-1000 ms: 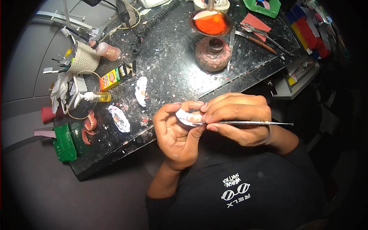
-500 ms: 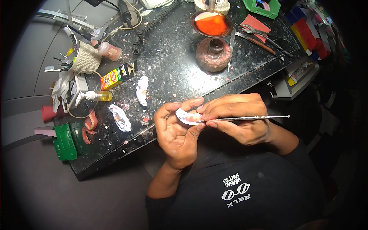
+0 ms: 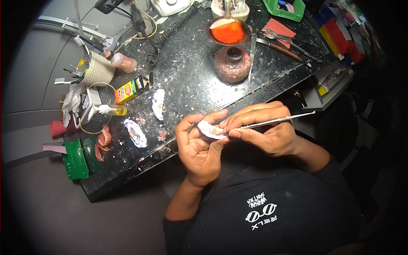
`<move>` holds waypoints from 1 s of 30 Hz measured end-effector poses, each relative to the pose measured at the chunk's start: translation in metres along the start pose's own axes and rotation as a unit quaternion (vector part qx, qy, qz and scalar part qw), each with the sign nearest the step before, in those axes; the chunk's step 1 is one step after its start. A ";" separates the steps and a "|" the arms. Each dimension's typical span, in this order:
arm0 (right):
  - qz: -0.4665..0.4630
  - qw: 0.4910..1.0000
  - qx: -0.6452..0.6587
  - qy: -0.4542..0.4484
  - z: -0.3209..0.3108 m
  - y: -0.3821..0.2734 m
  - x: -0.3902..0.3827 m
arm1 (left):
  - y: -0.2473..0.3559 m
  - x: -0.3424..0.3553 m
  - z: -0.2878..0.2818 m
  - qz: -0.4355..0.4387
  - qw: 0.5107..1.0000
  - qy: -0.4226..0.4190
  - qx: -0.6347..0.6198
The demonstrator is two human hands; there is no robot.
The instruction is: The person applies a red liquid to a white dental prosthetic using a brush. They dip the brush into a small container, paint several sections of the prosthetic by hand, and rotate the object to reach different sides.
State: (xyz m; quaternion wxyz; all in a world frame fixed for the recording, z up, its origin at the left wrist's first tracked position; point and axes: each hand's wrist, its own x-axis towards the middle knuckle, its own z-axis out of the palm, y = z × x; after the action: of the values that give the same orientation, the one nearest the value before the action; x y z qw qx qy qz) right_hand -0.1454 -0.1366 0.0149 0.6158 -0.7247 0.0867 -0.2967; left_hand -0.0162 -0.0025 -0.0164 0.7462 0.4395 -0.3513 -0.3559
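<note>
My left hand [image 3: 197, 153] holds a small white dental cast [image 3: 208, 128] with pinkish wax on it, between the thumb and fingers. In my right hand [image 3: 265, 129] is a slim metal wax carver [image 3: 293, 117], gripped like a pen. Its working end meets the cast, though the fingers partly hide the contact. On the bench to the left lie two more white pieces, a nearer one [image 3: 136, 133] and a farther one [image 3: 158, 104], both with pinkish patches. Pink dentures with teeth [image 3: 104, 136] rest at the bench's left edge.
A pink-coated round burner [image 3: 231, 66] stands at the far side, below a dish of red-orange liquid [image 3: 229, 32]. Pliers and knives lie on a pink sheet [image 3: 279, 29]. A brush cup [image 3: 98, 69], a yellow box [image 3: 127, 90] and a green container [image 3: 75, 159] are left.
The carver's free end has swung upward, so the tool slants more steeply. My left hand keeps its hold on the cast. The whole view has shifted slightly.
</note>
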 end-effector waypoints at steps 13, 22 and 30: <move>0.077 0.991 0.110 0.017 -0.011 -0.007 -0.011 | -0.001 0.009 0.007 0.034 0.985 -0.043 0.163; 0.002 0.943 0.331 0.027 -0.022 0.014 -0.015 | -0.001 -0.001 0.002 0.031 0.997 -0.018 0.061; -0.056 0.973 0.211 0.071 -0.025 0.015 -0.010 | 0.001 0.005 -0.002 0.029 0.996 -0.061 0.051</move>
State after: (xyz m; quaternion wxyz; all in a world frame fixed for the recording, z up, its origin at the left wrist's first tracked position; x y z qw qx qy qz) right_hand -0.1628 -0.1563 -0.0010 0.7293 -0.5594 0.0246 -0.3931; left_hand -0.0119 -0.0053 -0.0148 0.7101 0.4440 -0.4265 -0.3417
